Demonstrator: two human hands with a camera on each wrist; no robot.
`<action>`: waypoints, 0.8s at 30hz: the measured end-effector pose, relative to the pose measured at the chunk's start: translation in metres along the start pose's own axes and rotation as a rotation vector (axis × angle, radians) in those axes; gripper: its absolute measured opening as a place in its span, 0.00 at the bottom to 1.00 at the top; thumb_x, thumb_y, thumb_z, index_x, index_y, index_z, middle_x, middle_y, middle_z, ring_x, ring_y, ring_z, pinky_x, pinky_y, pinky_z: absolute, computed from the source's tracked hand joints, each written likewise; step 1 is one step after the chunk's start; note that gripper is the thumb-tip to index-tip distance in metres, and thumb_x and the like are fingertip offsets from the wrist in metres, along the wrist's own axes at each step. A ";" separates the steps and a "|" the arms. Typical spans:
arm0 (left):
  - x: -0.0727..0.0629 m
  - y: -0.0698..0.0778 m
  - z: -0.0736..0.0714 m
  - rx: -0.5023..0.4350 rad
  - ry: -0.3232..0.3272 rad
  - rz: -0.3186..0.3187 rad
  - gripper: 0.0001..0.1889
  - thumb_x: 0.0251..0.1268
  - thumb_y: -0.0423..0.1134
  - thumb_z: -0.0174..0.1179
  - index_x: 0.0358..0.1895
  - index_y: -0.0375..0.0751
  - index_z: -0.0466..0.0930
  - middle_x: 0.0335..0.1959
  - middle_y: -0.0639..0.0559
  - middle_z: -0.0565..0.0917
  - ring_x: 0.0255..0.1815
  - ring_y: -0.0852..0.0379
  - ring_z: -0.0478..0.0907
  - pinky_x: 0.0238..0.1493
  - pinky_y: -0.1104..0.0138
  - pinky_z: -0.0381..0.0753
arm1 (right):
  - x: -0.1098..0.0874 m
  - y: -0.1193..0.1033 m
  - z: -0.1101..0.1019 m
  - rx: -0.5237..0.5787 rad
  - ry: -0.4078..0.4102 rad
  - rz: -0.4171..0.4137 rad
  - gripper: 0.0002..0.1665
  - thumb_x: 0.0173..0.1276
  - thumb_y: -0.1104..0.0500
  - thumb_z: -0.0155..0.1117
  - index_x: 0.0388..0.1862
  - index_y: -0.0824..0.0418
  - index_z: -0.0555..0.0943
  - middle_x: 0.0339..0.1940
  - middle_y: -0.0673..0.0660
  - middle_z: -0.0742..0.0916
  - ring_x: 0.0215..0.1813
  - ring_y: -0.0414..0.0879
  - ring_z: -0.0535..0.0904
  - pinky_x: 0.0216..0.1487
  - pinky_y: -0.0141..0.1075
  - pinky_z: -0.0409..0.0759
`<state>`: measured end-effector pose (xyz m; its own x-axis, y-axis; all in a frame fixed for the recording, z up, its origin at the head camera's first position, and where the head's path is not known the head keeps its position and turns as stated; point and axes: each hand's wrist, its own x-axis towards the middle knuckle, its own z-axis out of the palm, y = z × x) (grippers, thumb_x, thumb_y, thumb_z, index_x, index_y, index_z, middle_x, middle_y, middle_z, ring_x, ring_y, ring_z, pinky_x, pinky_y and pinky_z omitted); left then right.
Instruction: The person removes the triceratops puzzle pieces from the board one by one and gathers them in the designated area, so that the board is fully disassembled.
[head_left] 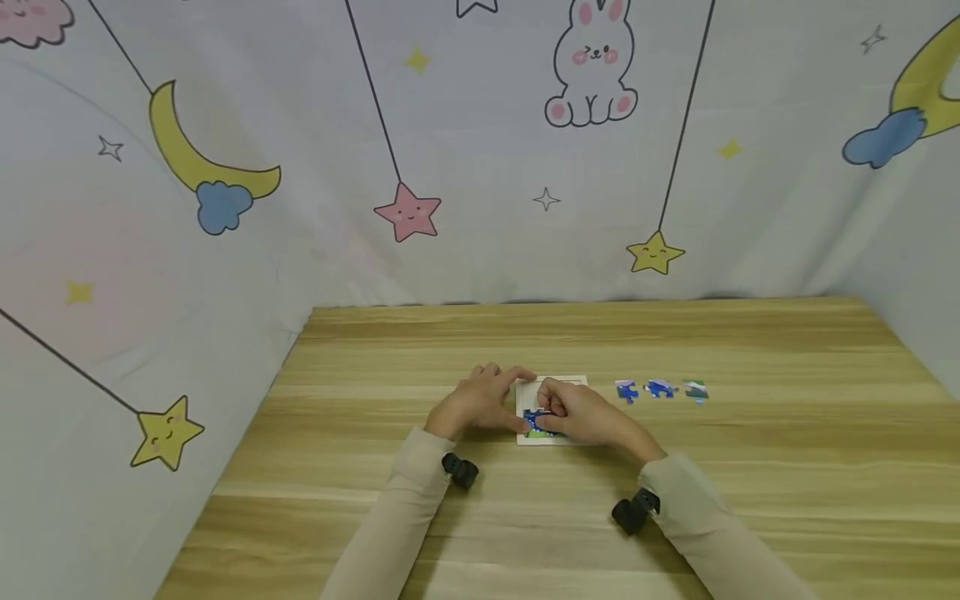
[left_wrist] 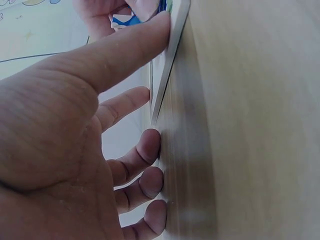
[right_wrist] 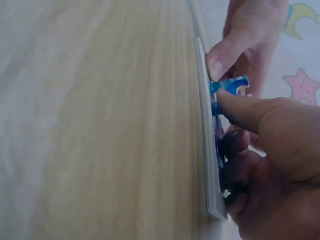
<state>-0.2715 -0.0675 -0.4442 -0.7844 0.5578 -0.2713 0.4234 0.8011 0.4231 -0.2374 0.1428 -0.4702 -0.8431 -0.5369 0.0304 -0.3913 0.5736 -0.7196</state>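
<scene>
A small white-rimmed jigsaw tray point(head_left: 577, 379) lies flat on the wooden table, with blue and green picture parts in its lower half. My left hand point(head_left: 477, 402) is at the tray's left side. Its thumb presses on the near left of the picture, and the index finger reaches the far rim; the other fingertips rest on the table. My right hand point(head_left: 581, 412) pinches a blue jigsaw piece point(right_wrist: 235, 85), which stands tilted up from the tray in the right wrist view. Its other fingers are curled over the tray, hiding part of the picture.
Three loose jigsaw pieces lie in a row right of the tray: a blue one point(head_left: 627, 391), another blue one point(head_left: 661, 388) and a green one point(head_left: 696, 389). Behind the table point(head_left: 375, 350) hangs a white cloth point(head_left: 487, 258) with printed stars and moons.
</scene>
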 end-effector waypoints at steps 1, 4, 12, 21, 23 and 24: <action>0.000 0.000 0.000 -0.002 0.000 0.001 0.40 0.57 0.55 0.73 0.73 0.62 0.65 0.49 0.48 0.71 0.49 0.50 0.65 0.47 0.56 0.70 | 0.000 0.000 0.000 0.000 0.004 -0.002 0.09 0.69 0.62 0.67 0.36 0.57 0.73 0.23 0.46 0.71 0.26 0.39 0.66 0.31 0.33 0.64; 0.000 0.000 0.001 -0.010 -0.004 -0.002 0.40 0.57 0.55 0.73 0.73 0.62 0.65 0.47 0.49 0.70 0.48 0.51 0.64 0.45 0.57 0.70 | 0.001 0.001 0.000 0.012 0.008 0.019 0.05 0.71 0.62 0.65 0.36 0.56 0.76 0.22 0.47 0.73 0.25 0.39 0.67 0.30 0.33 0.65; 0.001 0.002 0.000 -0.016 -0.012 0.005 0.40 0.58 0.55 0.72 0.73 0.61 0.65 0.46 0.49 0.70 0.46 0.51 0.65 0.44 0.57 0.70 | 0.000 0.006 -0.009 0.081 0.049 0.195 0.07 0.75 0.58 0.62 0.36 0.59 0.80 0.26 0.50 0.79 0.26 0.42 0.71 0.30 0.36 0.69; 0.001 0.000 -0.001 -0.008 0.009 0.001 0.41 0.56 0.55 0.73 0.73 0.61 0.65 0.49 0.48 0.72 0.51 0.50 0.66 0.50 0.55 0.72 | -0.027 0.015 -0.035 0.200 0.057 0.228 0.07 0.75 0.59 0.62 0.40 0.62 0.83 0.29 0.54 0.83 0.30 0.45 0.77 0.33 0.38 0.75; 0.001 0.000 0.000 -0.009 0.011 0.008 0.41 0.56 0.55 0.74 0.73 0.61 0.65 0.49 0.48 0.72 0.50 0.50 0.67 0.49 0.55 0.72 | -0.038 0.020 -0.043 0.190 0.071 0.247 0.07 0.75 0.59 0.62 0.40 0.62 0.84 0.28 0.54 0.83 0.30 0.45 0.76 0.31 0.37 0.74; 0.002 0.000 0.000 -0.008 0.011 0.013 0.41 0.55 0.55 0.74 0.73 0.61 0.65 0.49 0.48 0.72 0.50 0.50 0.66 0.49 0.55 0.71 | -0.044 0.022 -0.048 0.191 0.075 0.256 0.08 0.75 0.59 0.62 0.40 0.63 0.84 0.27 0.54 0.82 0.29 0.46 0.75 0.30 0.36 0.73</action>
<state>-0.2727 -0.0666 -0.4444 -0.7835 0.5659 -0.2565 0.4300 0.7919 0.4335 -0.2262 0.2084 -0.4542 -0.9329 -0.3390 -0.1218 -0.0933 0.5540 -0.8272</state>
